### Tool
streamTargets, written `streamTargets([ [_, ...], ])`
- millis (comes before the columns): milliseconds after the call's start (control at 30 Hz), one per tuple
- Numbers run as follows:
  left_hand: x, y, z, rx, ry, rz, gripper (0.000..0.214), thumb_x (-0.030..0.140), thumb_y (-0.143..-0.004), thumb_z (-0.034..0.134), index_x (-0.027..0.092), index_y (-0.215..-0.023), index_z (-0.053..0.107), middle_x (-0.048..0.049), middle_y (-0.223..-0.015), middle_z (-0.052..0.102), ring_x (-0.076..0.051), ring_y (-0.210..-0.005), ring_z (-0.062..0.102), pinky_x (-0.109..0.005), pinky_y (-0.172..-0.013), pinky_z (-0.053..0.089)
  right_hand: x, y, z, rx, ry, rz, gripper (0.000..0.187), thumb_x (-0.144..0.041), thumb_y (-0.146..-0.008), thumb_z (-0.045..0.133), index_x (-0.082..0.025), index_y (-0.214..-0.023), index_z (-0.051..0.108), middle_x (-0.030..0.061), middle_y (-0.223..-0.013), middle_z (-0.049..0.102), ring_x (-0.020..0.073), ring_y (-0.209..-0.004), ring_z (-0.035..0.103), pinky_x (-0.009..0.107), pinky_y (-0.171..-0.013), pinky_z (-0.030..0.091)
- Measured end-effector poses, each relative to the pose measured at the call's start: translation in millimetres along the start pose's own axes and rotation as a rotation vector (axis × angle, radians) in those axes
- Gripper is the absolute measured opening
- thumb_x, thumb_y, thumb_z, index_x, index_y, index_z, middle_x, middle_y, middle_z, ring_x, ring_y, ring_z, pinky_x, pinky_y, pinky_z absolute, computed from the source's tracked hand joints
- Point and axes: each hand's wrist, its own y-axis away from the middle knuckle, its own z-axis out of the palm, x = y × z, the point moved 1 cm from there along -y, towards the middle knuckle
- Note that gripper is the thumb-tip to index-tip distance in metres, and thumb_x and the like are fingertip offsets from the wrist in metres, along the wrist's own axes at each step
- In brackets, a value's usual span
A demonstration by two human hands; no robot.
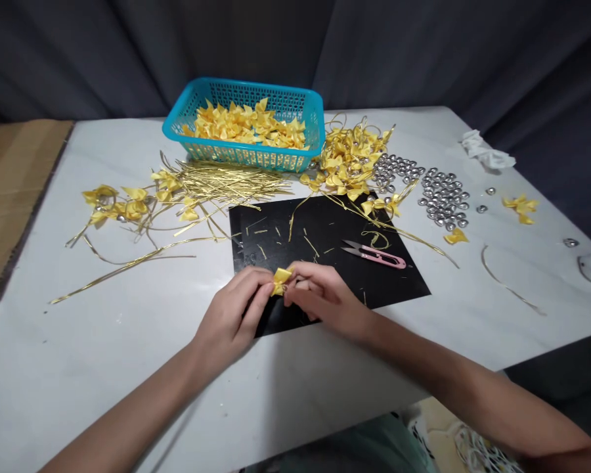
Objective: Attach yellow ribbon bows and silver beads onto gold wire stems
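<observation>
Over the near part of a black mat [285,226], a small yellow ribbon bow [281,279] is pinched between my two hands. My left hand [239,302] is closed on the bow's left side with thumb and forefinger. On its other side, my right hand [325,292] is closed with curled fingers at the bow's right edge and centre; whatever else sits in those fingers is too small to make out. Pink-handled thread snips [377,255] lie on the mat to the right of my hands, with short gold cord clippings around them.
A blue basket [177,131] of yellow bows stands at the back. Gold cords [231,184] lie before it. Bows with cords [352,157] are heaped right of it, more bows [123,203] lie left. Silver beads [443,197] and a white crumpled cloth [485,150] are at right.
</observation>
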Motion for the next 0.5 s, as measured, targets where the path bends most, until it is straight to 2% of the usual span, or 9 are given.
streamTargets([
  [100, -1.1, 2.5, -0.9, 0.036, -0.126, 0.147, 0.016, 0.01, -0.092, 0.038, 0.018, -0.095, 0.052, -0.0048, -0.093, 0.06, -0.014, -0.085, 0.056, -0.023, -0.077, 0.042, -3.6, -4.2, -9.0, -0.03, -0.192, 0.148, 0.022, -0.033, -0.08, 0.048, -0.015, -0.081, 0.06, -0.0065, -0.05, 0.045, 0.0051, -0.038, 0.036, 0.019, -0.041, 0.029],
  [200, -3.4, 3.4, -1.2, 0.026, -0.27, 0.275, 0.016, 0.009, -0.091, 0.039, 0.016, -0.098, 0.052, -0.0069, -0.092, 0.061, -0.016, -0.085, 0.056, -0.025, -0.076, 0.044, -8.4, -6.9, -13.5, 0.001, -0.165, 0.207, 0.03, -0.042, -0.08, 0.053, -0.014, -0.082, 0.064, -0.0061, -0.049, 0.042, 0.0058, -0.043, 0.037, 0.018, -0.041, 0.031],
  [300, -4.1, 2.7, -0.7, 0.021, -0.402, 0.357, 0.017, 0.011, -0.091, 0.041, 0.015, -0.099, 0.055, -0.0082, -0.091, 0.064, -0.018, -0.082, 0.058, -0.026, -0.072, 0.045, -11.7, -9.0, -13.0, -0.025, -0.176, 0.259, 0.026, -0.039, -0.074, 0.063, -0.014, -0.08, 0.065, -0.0025, -0.062, 0.052, 0.0062, -0.054, 0.043, 0.017, -0.046, 0.035],
  [400, -3.4, 1.4, 0.4, 0.011, -0.467, 0.371, 0.017, 0.013, -0.091, 0.041, 0.015, -0.095, 0.058, -0.0084, -0.088, 0.065, -0.018, -0.077, 0.059, -0.027, -0.067, 0.044, -12.3, -11.2, -11.5, -0.03, -0.189, 0.282, 0.021, -0.034, -0.072, 0.066, -0.014, -0.08, 0.065, -0.0002, -0.075, 0.058, 0.0067, -0.062, 0.048, 0.016, -0.05, 0.036],
  [500, -3.3, -0.8, 0.9, -0.085, -0.361, 0.294, 0.02, 0.015, -0.092, 0.037, 0.015, -0.089, 0.056, -0.0071, -0.083, 0.063, -0.017, -0.075, 0.058, -0.027, -0.066, 0.044, -11.7, -12.5, -9.9, -0.013, -0.165, 0.277, 0.016, -0.029, -0.072, 0.067, -0.013, -0.075, 0.063, -0.0014, -0.07, 0.058, 0.0061, -0.062, 0.048, 0.017, -0.054, 0.035],
])
